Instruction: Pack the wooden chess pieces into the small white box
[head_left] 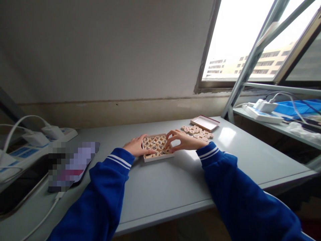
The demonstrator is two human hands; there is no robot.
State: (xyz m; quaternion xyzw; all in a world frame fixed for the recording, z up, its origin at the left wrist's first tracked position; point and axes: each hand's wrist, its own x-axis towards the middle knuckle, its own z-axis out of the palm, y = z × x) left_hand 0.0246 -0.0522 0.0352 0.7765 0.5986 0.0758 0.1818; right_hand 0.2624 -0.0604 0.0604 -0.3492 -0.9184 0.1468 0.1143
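Note:
A small white box (160, 157) filled with round wooden chess pieces (154, 144) lies on the grey table (175, 184). My left hand (136, 146) rests against the box's left side, thumb on its rim. My right hand (182, 140) hovers over the box's right edge, fingertips pinching down on a piece there (167, 149). More wooden pieces (198, 131) lie loose on the table just beyond my right hand. The box lid (205, 123) lies open side up behind them.
A phone (71, 165) on a white cable lies at the left. Power strips with chargers (37, 140) sit at the far left. A metal shelf (276, 125) at the right holds a charger and blue tray. A window is above it.

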